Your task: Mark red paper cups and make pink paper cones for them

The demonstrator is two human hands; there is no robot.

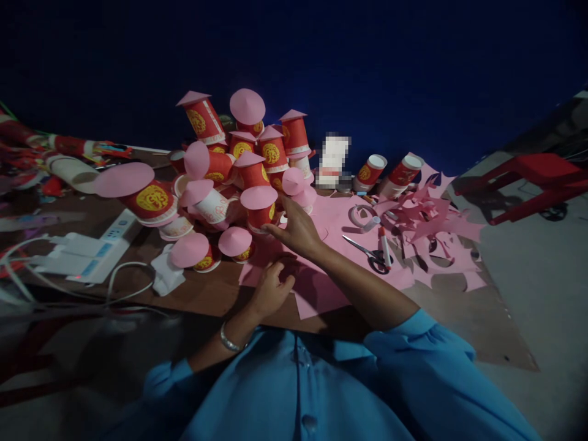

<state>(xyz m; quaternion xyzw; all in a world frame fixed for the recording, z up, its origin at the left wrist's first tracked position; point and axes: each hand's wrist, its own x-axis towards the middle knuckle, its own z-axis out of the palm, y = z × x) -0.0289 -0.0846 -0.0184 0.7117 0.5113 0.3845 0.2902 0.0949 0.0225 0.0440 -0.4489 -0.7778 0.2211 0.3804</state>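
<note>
My right hand [299,233] reaches across to a red paper cup with a gold print [261,216], topped by a pink paper cone [258,197]. Its thumb and fingers are apart at the cup's lower right side; whether they touch it is unclear. Nearer to me, my left hand [272,289] hovers low at the left edge of the pink paper sheets [321,288], fingers loosely bent and apart, with nothing visible in them. Many similar cone-topped cups crowd around, such as a large one [153,203] on the left and a stacked one [273,153] behind.
Black-handled scissors [377,262], a red-and-white marker [384,248] and a tape roll [361,214] lie on the paper. Pink scraps [441,223] pile up on the right, near two cups without cones [370,173]. A white power strip [108,248] with cables occupies the left.
</note>
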